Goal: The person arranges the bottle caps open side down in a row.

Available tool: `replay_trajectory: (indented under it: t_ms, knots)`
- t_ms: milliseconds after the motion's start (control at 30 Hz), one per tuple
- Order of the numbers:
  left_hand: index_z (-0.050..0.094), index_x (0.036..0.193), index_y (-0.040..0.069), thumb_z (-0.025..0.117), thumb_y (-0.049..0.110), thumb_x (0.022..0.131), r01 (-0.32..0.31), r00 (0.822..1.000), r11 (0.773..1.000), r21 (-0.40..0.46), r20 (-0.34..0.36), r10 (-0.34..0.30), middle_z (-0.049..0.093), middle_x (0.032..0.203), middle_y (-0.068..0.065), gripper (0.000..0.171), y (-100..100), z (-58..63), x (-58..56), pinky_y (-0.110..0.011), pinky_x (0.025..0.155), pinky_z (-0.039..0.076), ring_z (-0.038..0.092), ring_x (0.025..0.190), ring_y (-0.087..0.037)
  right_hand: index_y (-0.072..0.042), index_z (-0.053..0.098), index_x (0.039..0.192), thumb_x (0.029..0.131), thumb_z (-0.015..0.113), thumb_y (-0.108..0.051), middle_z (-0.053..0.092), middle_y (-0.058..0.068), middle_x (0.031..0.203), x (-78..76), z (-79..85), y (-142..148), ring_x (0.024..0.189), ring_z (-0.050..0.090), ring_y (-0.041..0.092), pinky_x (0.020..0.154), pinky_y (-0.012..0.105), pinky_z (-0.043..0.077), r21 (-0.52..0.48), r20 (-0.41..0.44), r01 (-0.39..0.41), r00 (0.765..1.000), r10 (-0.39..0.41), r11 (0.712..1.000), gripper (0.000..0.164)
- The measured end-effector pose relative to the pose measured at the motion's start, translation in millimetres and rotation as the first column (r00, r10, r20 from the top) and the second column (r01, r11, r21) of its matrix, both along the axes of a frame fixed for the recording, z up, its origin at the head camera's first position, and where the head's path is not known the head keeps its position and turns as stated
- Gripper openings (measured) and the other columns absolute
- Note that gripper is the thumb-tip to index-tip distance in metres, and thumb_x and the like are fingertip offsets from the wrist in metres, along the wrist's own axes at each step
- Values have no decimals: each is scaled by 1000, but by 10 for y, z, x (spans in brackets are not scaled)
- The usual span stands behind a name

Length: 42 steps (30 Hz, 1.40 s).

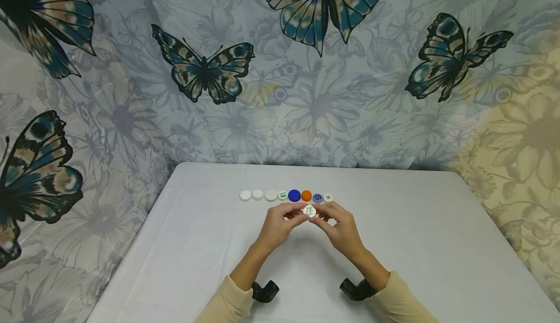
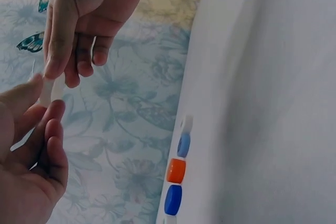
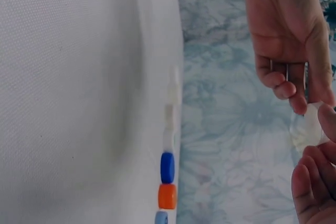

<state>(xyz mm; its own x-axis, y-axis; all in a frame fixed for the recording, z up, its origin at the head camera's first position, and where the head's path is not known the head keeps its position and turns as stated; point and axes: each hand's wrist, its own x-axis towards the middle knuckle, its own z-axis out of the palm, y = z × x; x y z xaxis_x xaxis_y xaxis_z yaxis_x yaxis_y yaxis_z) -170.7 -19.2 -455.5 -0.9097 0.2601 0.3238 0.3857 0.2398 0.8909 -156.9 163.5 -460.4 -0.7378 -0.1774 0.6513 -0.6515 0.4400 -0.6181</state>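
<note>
In the head view, both hands hold one small white bottle cap (image 1: 309,211) with a green print on its top, lifted in front of a row of caps. My left hand (image 1: 280,225) pinches its left side between thumb and fingers. From the other side, the right hand (image 1: 344,229) pinches it likewise. The left wrist view has the white cap (image 2: 58,86) edge-on between the left hand (image 2: 31,161) below and the right hand (image 2: 94,19) above. Fingers partly hide the cap (image 3: 313,124) in the right wrist view.
Behind the hands, a row of caps lies on the white table (image 1: 197,245): plain white caps (image 1: 257,195), a green-marked cap (image 1: 282,195), a dark blue cap (image 1: 294,195), an orange cap (image 1: 306,195), a light blue cap (image 1: 318,197) and a white patterned cap (image 1: 327,197).
</note>
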Motion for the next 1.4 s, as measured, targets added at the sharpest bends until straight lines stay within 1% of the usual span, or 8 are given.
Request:
replay_trajectory:
  t_ms: [200, 333, 400, 567, 733, 1100, 1267, 1400]
  knots:
    - [73, 111, 6, 76, 17, 83, 58, 997, 995, -83, -50, -62, 73, 87, -7, 30, -60, 0, -40, -19, 72, 53, 64, 79, -15, 2, 73, 97, 71, 78, 9, 71, 13, 91, 36, 83, -35, 74, 63, 26, 64, 34, 57, 1, 57, 13, 998, -13, 1000, 27]
    - [75, 109, 10, 78, 22, 82, 35, 996, 992, -122, -78, -45, 73, 93, -3, 29, -89, -4, -56, -22, 74, 52, 63, 86, -19, 7, 72, 95, 72, 77, 11, 71, 16, 88, 105, 242, -83, 71, 61, 22, 64, 36, 57, 4, 77, 5, 997, -5, 1000, 24]
    - [75, 108, 12, 78, 23, 82, 25, 996, 991, -131, -84, -36, 72, 96, -2, 29, -97, -4, -64, -23, 74, 51, 62, 89, -20, 7, 72, 96, 72, 77, 10, 71, 16, 88, 103, 259, -85, 71, 61, 16, 64, 31, 57, 6, 88, 2, 996, -3, 1000, 24]
    - [75, 108, 11, 77, 22, 82, 34, 995, 988, -151, -87, -48, 73, 98, -2, 29, -69, 10, -74, -21, 74, 50, 63, 88, -18, 0, 73, 101, 76, 77, 3, 72, 10, 92, -4, 82, 24, 76, 59, 4, 67, 19, 54, 5, 105, -28, 994, 27, 1000, 25]
    - [75, 108, 9, 76, 25, 84, 40, 994, 977, -208, -96, -61, 73, 96, -3, 29, -16, 25, -121, -21, 75, 51, 63, 86, -16, -2, 74, 101, 78, 78, -2, 72, 7, 90, -76, 45, 114, 75, 62, 7, 68, 20, 55, 34, 130, -34, 991, 30, 999, 23]
    - [74, 110, 10, 73, 29, 87, 1, 987, 942, -335, -150, -54, 73, 97, -4, 30, 293, -64, -509, -21, 75, 51, 62, 89, -18, 2, 73, 102, 78, 78, -2, 72, 12, 91, -450, 19, 396, 74, 62, 8, 68, 20, 54, 97, 184, -20, 983, 2, 995, 25]
    - [73, 114, 12, 71, 31, 88, -33, 985, 908, -417, -166, -40, 73, 102, -3, 32, 471, -99, -725, -20, 75, 48, 62, 90, -17, 4, 72, 106, 79, 78, -4, 70, 14, 93, -670, 8, 530, 76, 63, 14, 68, 22, 55, 177, 247, -7, 968, -37, 984, 28]
    - [72, 115, 11, 70, 29, 89, -21, 986, 880, -475, -156, -61, 73, 104, -3, 31, 598, -145, -858, -21, 78, 49, 63, 91, -15, 5, 71, 108, 81, 77, -6, 70, 15, 94, -812, -49, 635, 78, 64, 20, 68, 24, 55, 245, 284, -3, 956, -69, 970, 29]
